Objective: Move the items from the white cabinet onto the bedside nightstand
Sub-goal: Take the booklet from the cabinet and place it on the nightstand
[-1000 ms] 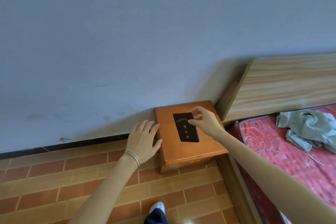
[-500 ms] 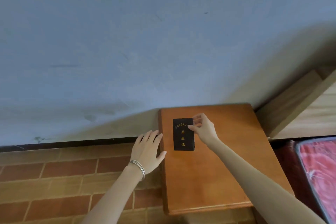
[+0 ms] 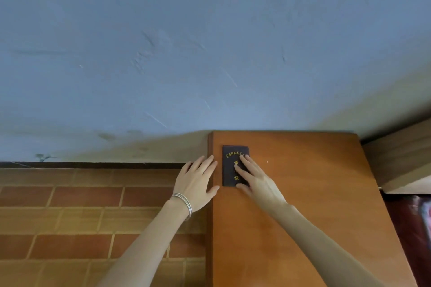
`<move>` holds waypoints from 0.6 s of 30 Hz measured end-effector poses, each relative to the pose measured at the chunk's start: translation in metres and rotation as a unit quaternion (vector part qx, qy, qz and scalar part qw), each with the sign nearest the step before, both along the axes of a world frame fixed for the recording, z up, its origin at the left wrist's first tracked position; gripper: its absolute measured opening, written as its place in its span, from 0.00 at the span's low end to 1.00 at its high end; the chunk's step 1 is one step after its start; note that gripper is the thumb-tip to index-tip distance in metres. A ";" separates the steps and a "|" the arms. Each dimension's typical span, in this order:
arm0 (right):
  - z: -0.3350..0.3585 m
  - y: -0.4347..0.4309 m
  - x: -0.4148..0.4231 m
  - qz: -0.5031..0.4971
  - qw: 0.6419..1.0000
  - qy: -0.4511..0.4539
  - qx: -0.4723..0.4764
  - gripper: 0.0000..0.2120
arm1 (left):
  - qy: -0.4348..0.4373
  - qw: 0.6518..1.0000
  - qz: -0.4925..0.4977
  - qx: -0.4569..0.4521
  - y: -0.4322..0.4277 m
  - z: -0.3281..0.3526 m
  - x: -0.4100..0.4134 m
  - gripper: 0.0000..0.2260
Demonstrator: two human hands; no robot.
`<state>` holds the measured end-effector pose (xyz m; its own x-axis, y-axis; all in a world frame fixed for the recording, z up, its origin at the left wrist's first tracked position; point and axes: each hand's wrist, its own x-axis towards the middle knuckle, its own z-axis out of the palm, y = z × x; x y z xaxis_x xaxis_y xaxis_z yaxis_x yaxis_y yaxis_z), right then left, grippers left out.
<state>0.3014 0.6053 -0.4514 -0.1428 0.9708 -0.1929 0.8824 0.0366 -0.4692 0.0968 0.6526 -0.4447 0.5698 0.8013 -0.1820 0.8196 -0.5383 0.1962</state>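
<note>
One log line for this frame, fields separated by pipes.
small dark booklet with gold lettering flat on orange wooden nightstand | right hand open, fingers on cover | left hand open on nightstand's left edge

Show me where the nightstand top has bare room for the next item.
Nightstand: bare wood right of the dark booklet and across the near half. Crowded at the far-left corner, with left hand on the edge and right hand on the booklet.

Camera's way closer now, so the nightstand [image 3: 303, 205] fills the lower right of the frame and the bed's basically gone off the right edge. The right hand [image 3: 256, 182] isn't pinching the booklet's [image 3: 229, 165] top corner anymore, it's lying flat across it, fingers spread. Booklet looks straighter too.
</note>
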 end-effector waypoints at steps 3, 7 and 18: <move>-0.001 0.022 -0.006 0.015 1.000 -0.018 -0.001 0.25 | -0.010 1.000 0.015 -0.006 0.014 -0.006 0.001 0.28; 0.000 0.056 -0.010 0.038 0.999 -0.034 0.010 0.25 | -0.008 1.000 0.028 -0.003 0.033 -0.017 0.001 0.28; 0.004 0.064 0.001 0.056 0.998 0.007 0.022 0.28 | -0.010 0.999 0.045 -0.015 0.049 -0.004 0.010 0.29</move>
<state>0.3022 0.6691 -0.4473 -0.2527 0.9561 -0.1481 0.8650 0.1546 -0.4774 0.1069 0.7014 -0.4487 0.4996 0.8436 -0.1969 0.8602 -0.4563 0.2279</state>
